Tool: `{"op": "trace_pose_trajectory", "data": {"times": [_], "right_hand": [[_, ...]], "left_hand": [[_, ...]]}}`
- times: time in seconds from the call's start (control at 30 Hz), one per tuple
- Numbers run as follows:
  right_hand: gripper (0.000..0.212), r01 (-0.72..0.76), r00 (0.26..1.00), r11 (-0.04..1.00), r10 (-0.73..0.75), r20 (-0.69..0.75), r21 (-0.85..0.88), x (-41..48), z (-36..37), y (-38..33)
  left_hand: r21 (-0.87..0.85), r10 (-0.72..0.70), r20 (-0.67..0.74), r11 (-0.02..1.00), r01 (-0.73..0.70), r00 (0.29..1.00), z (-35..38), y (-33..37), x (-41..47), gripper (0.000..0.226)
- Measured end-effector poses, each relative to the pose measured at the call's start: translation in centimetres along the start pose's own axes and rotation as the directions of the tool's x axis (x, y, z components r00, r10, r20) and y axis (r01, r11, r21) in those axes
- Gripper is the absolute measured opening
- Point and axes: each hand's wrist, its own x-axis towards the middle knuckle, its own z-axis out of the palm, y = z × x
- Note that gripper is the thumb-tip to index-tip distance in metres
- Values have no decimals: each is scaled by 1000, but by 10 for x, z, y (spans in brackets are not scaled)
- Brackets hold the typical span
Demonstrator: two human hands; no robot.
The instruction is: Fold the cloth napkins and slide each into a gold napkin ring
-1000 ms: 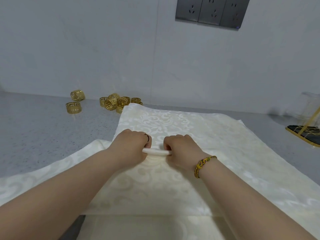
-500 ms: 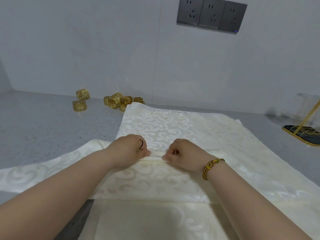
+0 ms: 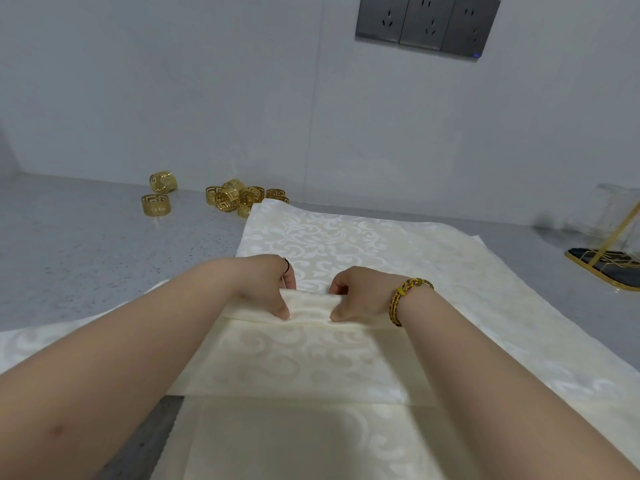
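Observation:
A cream damask napkin lies in front of me on top of other spread napkins. My left hand and my right hand sit side by side at its middle, each pinching a raised pleat of the cloth between thumb and fingers. The fingertips are partly hidden under the fold. Several gold napkin rings lie in a heap at the back near the wall, with two more gold rings apart to their left.
The grey speckled counter extends to the left. A gold wire stand with a dark base and a clear container sit at the right edge. A wall with grey sockets closes the back.
Both hands have drawn back toward me, from holding a tight roll to pinching up a wider pleat of napkin. The camera has tilted slightly.

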Motion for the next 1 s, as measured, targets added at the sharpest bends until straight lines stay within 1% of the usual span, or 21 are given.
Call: {"op": "trace_pose_trajectory", "data": {"times": [0.07,0.13,0.2,0.27,0.33,0.37,0.4,0.47,0.5,0.57,0.63,0.67,0.73,0.77,0.8,0.83,0.87,0.97,1.0], "right_hand": [[9,13,1000,1000,-13,-23,-7,-3,1,-1],[8,41,996,999,-43,-75,-32,-7,6,-2],[10,65,984,993,-80,-159,-96,-15,12,-4],[14,95,956,979,-139,-257,-179,-22,19,-5],[28,121,928,965,-193,-319,-231,-31,27,-5],[32,137,917,958,-218,-333,-250,-34,31,-5],[29,155,909,951,-244,-338,-268,-38,34,-5],[18,181,897,938,-280,-341,-296,-43,40,-5],[17,183,899,936,-283,-335,-299,-45,42,-5],[18,177,914,938,-269,-305,-297,-48,44,-5],[20,180,934,950,-246,-261,-254,-48,45,-3],[16,187,943,959,-236,-234,-214,-50,45,-2],[8,201,957,976,-213,-196,-78,-52,42,1],[11,196,964,981,-191,-183,8,-54,40,2],[15,184,971,979,-166,-173,93,-56,38,3],[18,165,976,972,-136,-169,167,-57,36,4],[19,148,979,963,-111,-169,223,-57,36,5],[12,151,978,940,-98,-182,307,-54,36,7],[9,145,980,941,-94,-174,307,-52,35,6]], "left_hand": [[17,32,-30,999,-31,999,1,1,-2,26],[66,50,-99,997,-44,994,5,2,-9,20],[172,76,-210,984,-40,975,10,5,-20,22],[294,160,-344,954,-56,925,18,6,-29,15],[363,243,-423,928,-83,873,27,6,-39,7],[387,276,-436,917,-99,857,31,6,-43,5],[410,300,-435,906,-110,849,34,6,-48,7],[436,309,-409,893,-113,858,39,5,-54,16],[436,301,-395,893,-112,868,42,5,-56,19],[392,277,-371,912,-121,886,43,2,-60,22],[264,224,-331,955,-138,917,44,-2,-65,22],[176,194,-302,974,-145,934,44,-3,-68,20],[-55,118,-259,989,-137,959,41,-5,-75,12],[-163,82,-235,979,-122,969,40,-5,-77,13],[-219,62,-214,969,-110,975,38,-6,-77,20],[-203,60,-199,974,-102,978,37,-8,-75,26],[-178,62,-185,979,-96,981,36,-9,-73,26],[-140,72,-181,985,-98,981,33,-8,-65,6],[-125,75,-178,987,-98,981,32,-8,-63,5]]}}
